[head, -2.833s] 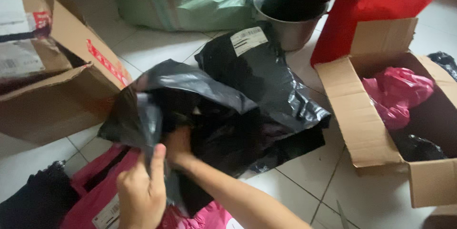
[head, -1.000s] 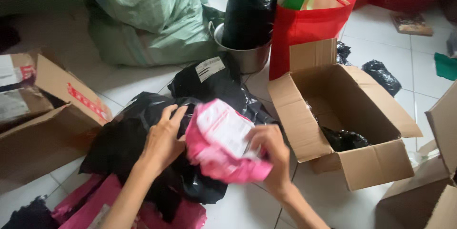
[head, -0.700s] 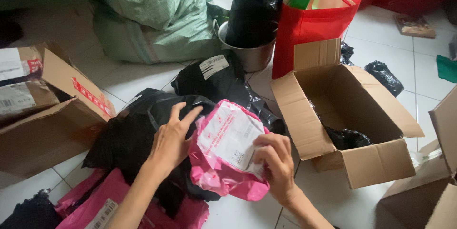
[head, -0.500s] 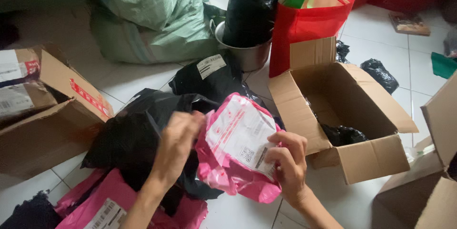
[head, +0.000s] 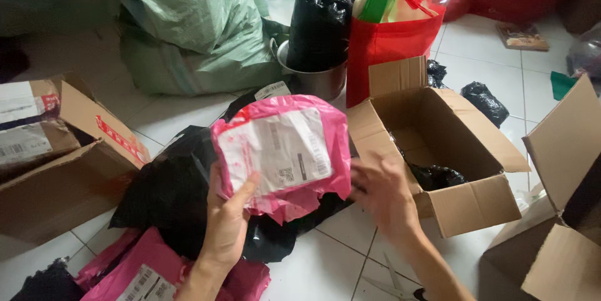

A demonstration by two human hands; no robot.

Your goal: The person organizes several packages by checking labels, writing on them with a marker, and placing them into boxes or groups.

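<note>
**Pink parcel held up in the left hand**

Scissors (head: 391, 283) lie on the white tiled floor (head: 325, 263) at the near edge, below the pink parcel (head: 282, 151). Left of them, more pink mailers (head: 144, 270) sit under a heap of black plastic bags (head: 169, 194).

The left hand (head: 226, 223) grips the pink parcel by its lower left corner, thumb across the front beside the white label and fingers (head: 216, 182) closed behind it, so the parcel stands raised above the black bags with its label toward the camera. The right hand (head: 383, 189) is just right of the parcel, fingers spread loosely and holding nothing; its fingertips are close to the parcel's right edge, and whether they touch is unclear.

Right of the parcel stands an open cardboard box (head: 463, 169) with a crumpled black bag (head: 438, 176) in its bottom. Another open box (head: 557, 226) sits at the far right; its contents are not visible. Left of the parcel, a third box (head: 62, 169) lies open on its side.

Beyond the parcel, a metal pot (head: 316, 79) holds a full black bag (head: 319, 16). Next to it is a stuffed red tote bag (head: 385, 44), and large pale green sacks (head: 181, 25) lie behind on the left.
</note>
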